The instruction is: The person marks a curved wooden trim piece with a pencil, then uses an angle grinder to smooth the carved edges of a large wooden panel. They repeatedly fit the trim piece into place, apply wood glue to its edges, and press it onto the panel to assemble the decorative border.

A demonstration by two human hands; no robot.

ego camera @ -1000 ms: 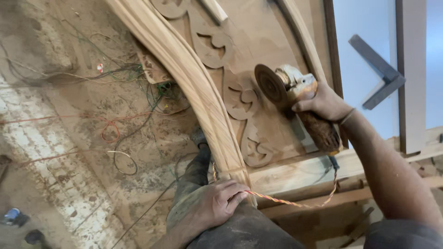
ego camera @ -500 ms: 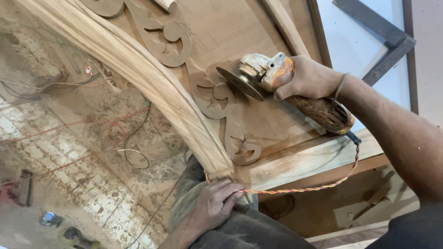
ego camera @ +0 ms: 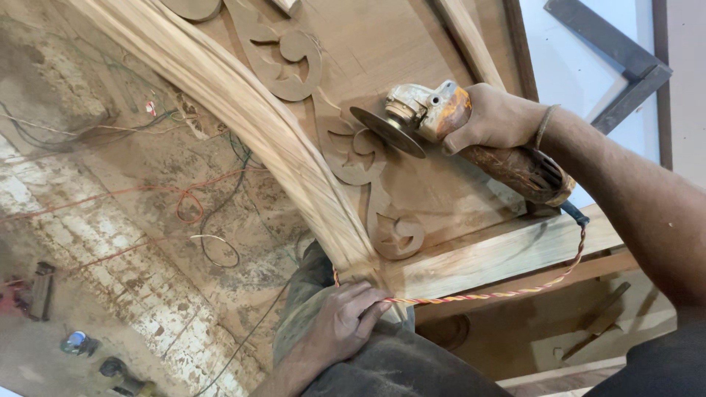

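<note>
I see the floor (ego camera: 88, 220) filling the left half of the view, dusty and pale, strewn with thin wires in red, green and white. Across it rises the biggest piece of work, a wooden panel (ego camera: 382, 44) with a flat brown face, lying tilted under me. A thick curved moulding (ego camera: 243, 110) of lighter, streaky wood sweeps along the panel's left edge, from the top left down to the bottom corner. There it meets a straight pale rail (ego camera: 500, 254) running to the right. Scrolled carved ornaments (ego camera: 353, 151) sit on the panel face just inside the curve.

My right hand (ego camera: 496, 117) is clenched around the body of an angle grinder (ego camera: 471, 132), worn and orange-stained, held over the panel. Its disc (ego camera: 386, 132) points left, right at the carved ornament; I cannot tell whether it touches the wood. A twisted red and yellow cord (ego camera: 507, 290) drops from the grinder's tail and runs left along the rail.

My left hand (ego camera: 342, 323) rests at the corner joint, fingers loosely curled over the cord's end and the wood.

A dark metal square (ego camera: 618, 59) lies at the top right.
</note>
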